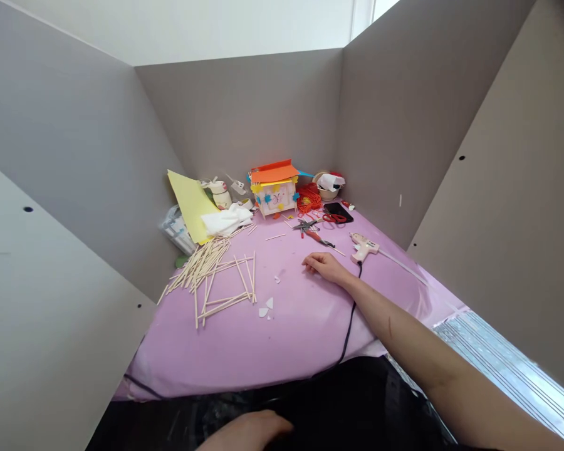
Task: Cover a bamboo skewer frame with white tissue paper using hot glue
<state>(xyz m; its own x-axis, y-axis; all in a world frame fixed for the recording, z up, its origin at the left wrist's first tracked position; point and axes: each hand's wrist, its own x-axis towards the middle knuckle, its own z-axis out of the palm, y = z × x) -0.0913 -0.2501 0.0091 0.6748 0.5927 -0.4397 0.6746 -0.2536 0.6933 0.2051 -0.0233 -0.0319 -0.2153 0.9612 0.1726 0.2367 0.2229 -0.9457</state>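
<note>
Resting by the glue gun (363, 246)

The right hand (326, 266) lies open on the pink sheet (282, 332), holding nothing, just beside the black cord (355, 307). The left hand (247, 432) sits low, and its grip is hard to tell. A bump could tug the cord and tip the gun.

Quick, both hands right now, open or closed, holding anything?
Left hand: partly out of view at the bottom edge; cannot tell.
Right hand: open, resting on the pink sheet, holding nothing.
</note>
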